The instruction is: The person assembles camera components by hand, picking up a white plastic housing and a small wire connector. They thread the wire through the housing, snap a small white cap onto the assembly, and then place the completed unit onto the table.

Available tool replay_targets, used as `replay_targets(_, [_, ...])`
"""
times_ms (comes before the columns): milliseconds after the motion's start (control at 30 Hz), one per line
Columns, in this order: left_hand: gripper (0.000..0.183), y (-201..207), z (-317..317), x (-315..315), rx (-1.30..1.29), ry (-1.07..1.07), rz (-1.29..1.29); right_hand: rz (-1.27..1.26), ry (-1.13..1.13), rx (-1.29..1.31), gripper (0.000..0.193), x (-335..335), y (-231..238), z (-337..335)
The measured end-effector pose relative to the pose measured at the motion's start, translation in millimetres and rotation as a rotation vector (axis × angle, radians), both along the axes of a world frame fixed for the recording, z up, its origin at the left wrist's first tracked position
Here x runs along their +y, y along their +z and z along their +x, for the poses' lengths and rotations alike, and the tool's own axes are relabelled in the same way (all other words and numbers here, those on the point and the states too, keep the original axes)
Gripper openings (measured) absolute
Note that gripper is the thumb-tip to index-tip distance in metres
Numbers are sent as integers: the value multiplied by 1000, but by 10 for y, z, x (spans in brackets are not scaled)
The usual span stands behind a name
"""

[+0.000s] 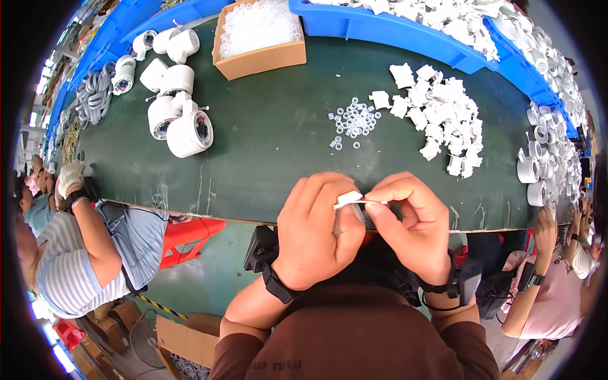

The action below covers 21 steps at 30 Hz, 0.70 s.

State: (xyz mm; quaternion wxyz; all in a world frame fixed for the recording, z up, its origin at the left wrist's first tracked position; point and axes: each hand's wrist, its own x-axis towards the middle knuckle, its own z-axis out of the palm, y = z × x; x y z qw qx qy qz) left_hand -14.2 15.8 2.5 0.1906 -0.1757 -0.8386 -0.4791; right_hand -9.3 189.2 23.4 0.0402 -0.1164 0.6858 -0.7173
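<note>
At the table's near edge, my left hand (318,225) is closed around a small white plastic part (347,199), pinched between thumb and fingers. My right hand (410,221) meets it from the right, its thumb and forefinger closed on a thin white stick-like piece (375,202) that reaches toward the white part. Whether the two pieces are joined I cannot tell. Beyond my hands lies a cluster of small clear plastic rings (356,119). To its right spreads a pile of white moulded plastic parts (446,114), similar in colour to the held part.
A cardboard box (263,62) of clear rings stands at the back, beside blue bins (392,31) of white parts. White camera-like housings (190,134) and grey cable coils (95,95) lie left. White round housings (537,171) line the right. Co-workers (82,253) sit on both sides.
</note>
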Motion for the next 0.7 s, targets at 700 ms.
replay_targets(700, [11, 54, 32, -35, -59, -114, -15, 1060, -372, 525, 20, 685, -33, -408])
